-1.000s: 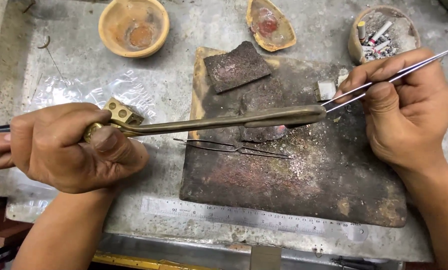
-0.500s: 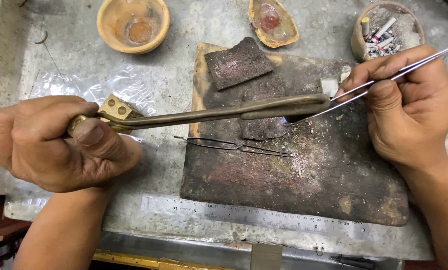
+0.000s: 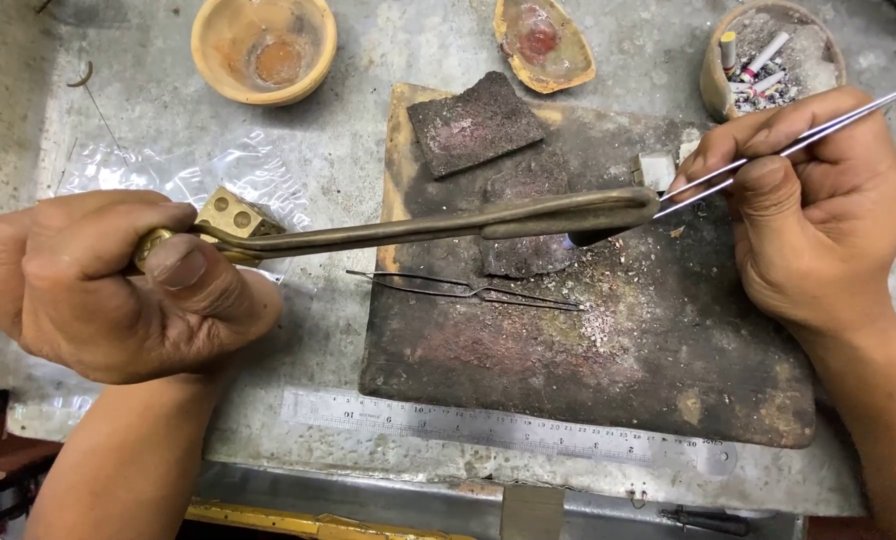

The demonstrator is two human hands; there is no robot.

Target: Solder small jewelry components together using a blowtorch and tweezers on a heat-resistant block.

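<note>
**While torch and tweezers meet over the block, heating looks mid-way**

While the left hand point(image 3: 108, 285) grips the brass torch point(image 3: 418, 228) closed around its handle, thumb pressing by the valve block, the long nozzle reaches right across the charred soldering board point(image 3: 568, 360). Right hand point(image 3: 818, 210) pinches thin steel tweezers point(image 3: 768, 160), tips meeting the nozzle end near a small white piece point(image 3: 656, 170). A small bluish flame seems to show at the tip; workpiece too small to make out. Judged: setup done, heating in hand, joint not visibly finished. A spare pair of tweezers point(image 3: 468, 290) lies on the board untouched. Ruler point(image 3: 488, 425) sits at the front edge, clay bowl point(image 3: 263, 45) and a shell dish point(image 3: 543, 40) behind.
</note>
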